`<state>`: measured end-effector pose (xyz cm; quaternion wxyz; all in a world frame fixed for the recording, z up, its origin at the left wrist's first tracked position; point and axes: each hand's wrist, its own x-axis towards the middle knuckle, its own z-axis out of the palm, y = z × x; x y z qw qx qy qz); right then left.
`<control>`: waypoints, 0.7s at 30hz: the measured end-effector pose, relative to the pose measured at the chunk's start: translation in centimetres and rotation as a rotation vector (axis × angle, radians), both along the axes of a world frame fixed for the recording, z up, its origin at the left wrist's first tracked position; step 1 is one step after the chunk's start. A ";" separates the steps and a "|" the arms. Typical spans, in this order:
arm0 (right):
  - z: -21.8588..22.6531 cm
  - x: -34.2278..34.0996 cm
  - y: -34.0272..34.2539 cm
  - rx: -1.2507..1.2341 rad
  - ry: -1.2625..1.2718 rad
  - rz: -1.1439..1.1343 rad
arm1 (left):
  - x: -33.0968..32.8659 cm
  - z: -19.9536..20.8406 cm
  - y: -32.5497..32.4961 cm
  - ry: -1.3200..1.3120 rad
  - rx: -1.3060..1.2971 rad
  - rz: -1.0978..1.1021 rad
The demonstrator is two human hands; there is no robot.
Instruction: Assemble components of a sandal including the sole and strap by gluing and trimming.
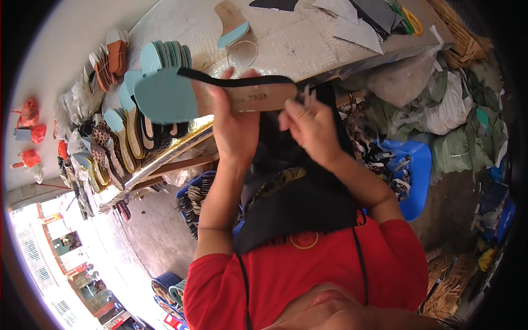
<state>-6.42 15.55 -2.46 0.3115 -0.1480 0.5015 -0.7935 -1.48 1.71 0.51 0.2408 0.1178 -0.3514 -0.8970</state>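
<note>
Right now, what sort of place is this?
Probably a small shoe workshop: the left hand holds an insole, stacked insoles stand on the bench, and cut sheet pieces lie near its far edge.

A blue-and-tan insole [190,99] edged along one side with a black strip [247,82] is gripped in the left hand [236,132]; the right hand [312,129] is held at the insole's narrow end, contact being too blurred to tell; more insoles [158,56] are stacked on the worktable [297,36]; scissors [420,25] are laid toward its right end; scraps [401,181] are held in a blue basket [422,179].
</note>
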 end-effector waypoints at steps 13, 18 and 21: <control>1.0 -6.5 3.7 0.341 1.302 -0.001 | 3.5 1.0 -2.3 -0.520 -1.336 -0.449; -0.2 -5.0 3.8 0.494 1.495 -0.189 | 4.2 -0.1 -2.6 -0.535 -0.956 -0.489; -1.6 -3.3 3.0 0.452 1.462 -0.239 | 3.8 -0.3 -2.3 -0.529 -0.844 -0.508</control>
